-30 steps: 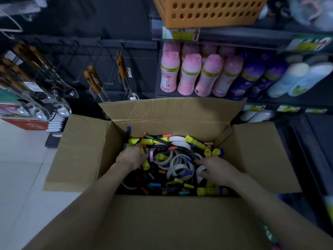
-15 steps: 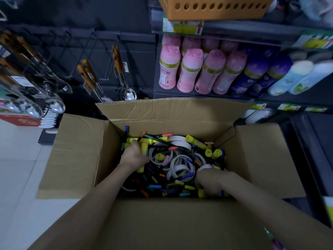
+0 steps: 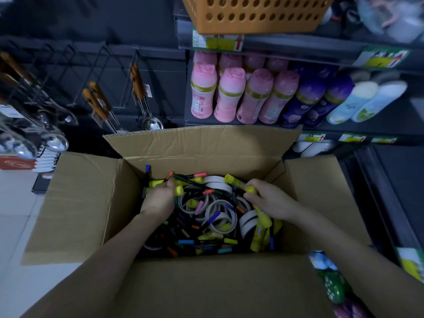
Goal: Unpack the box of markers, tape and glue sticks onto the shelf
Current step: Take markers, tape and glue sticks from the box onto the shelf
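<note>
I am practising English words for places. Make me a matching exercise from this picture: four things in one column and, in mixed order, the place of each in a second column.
Things
1. orange basket
2. pink bottles
3. tape rolls
4. ladles

Places
A. inside the cardboard box
B. hanging to the left of the bottles
C. on the highest shelf in view
D. on the lower shelf, just behind the box

Pairs: 1-C, 2-D, 3-A, 4-B

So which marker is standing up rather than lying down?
The blue-capped marker in the box's far-left corner, propped against the wall; the rest lie jumbled.
</note>
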Available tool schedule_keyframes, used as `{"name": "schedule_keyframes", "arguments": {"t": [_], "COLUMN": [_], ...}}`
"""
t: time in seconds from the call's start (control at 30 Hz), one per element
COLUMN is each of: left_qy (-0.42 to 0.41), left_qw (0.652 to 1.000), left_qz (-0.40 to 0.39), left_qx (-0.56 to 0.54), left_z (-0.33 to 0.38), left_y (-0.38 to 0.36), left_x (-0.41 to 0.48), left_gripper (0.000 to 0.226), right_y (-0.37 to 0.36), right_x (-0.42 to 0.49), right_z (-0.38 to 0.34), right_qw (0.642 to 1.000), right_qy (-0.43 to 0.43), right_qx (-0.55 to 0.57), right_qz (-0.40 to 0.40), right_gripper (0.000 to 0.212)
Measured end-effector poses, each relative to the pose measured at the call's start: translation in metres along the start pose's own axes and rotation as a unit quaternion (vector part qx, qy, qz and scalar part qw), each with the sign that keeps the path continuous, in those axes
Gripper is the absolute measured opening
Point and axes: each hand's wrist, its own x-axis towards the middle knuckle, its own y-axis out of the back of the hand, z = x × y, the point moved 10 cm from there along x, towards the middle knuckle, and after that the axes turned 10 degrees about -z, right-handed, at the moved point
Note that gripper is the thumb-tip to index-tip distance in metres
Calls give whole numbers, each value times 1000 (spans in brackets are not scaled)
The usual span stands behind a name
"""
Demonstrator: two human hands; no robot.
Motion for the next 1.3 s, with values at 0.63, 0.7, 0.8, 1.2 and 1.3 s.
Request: {"name": "schedule_keyframes", "arguments": {"t": [0.63,0.7,0.8,1.2,1.3], "left_qy": [-2,-4,-15,-58,-95], "left_qw": [998,997,995,983,986], "left_qz": [-47,-33,22,58,103], "left_qx": [45,72,99,164,88], "left_z": [-12,-13,-10,-11,-3], "left_y": [-14,-12,-2,5,17], "left_x": [9,10,9,7,0], "left_gripper": [67,58,45,42,25], "right_y": [-57,-60,-62,-59,-40], "right_x": [12,7,5,-7,-13], "right_z": [22,25,27,13,10], "right_qw": [924,920,919,958,966], "right_qy": [-159,-169,-168,-144,-153], "right_qx": [-312,-311,-307,-200,-180], "right_qz": [-155,-169,-179,-147,-104], "right_gripper": [23,22,16,11,12]}}
